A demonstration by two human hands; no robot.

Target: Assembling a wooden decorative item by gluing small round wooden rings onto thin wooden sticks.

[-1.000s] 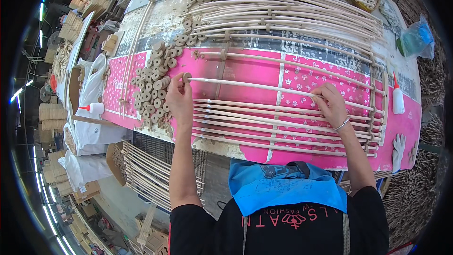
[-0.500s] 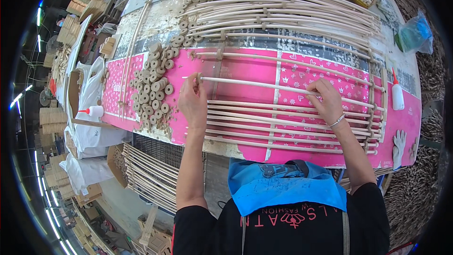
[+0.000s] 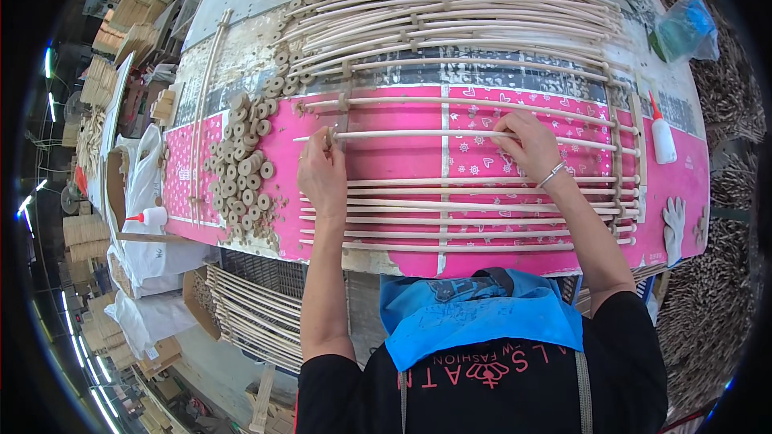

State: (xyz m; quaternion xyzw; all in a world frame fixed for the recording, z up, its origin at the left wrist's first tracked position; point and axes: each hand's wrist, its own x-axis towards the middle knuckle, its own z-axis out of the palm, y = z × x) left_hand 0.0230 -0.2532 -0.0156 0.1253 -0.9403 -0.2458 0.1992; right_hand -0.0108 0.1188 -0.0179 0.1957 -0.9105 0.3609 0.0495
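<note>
A pale wooden rod (image 3: 418,133) lies crosswise over the pink table cover (image 3: 386,162). My left hand (image 3: 322,181) is closed at the rod's left part, pinching a small wooden ring (image 3: 330,137) there; the rod's tip pokes out beyond my fingers. Farther right, my right hand (image 3: 531,147) pinches the same rod between thumb and fingers. Its right end meets an upright wooden strip (image 3: 617,141) with the other rods. Just beyond is a parallel rod (image 3: 418,101) with a ring near its left end. Several more rods (image 3: 482,207) lie nearer me.
Loose wooden rings (image 3: 241,165) are heaped left of the rods. Many rods (image 3: 450,12) with rings are stacked at the back. White glue bottles with red tips stand at right (image 3: 663,141) and lie at left (image 3: 153,215). A white glove (image 3: 674,229) rests near the right edge.
The view has shifted and turned slightly. The ring in my left hand sits a little farther from the rod's left tip, and more of the tip shows. My right hand still pinches the rod.
</note>
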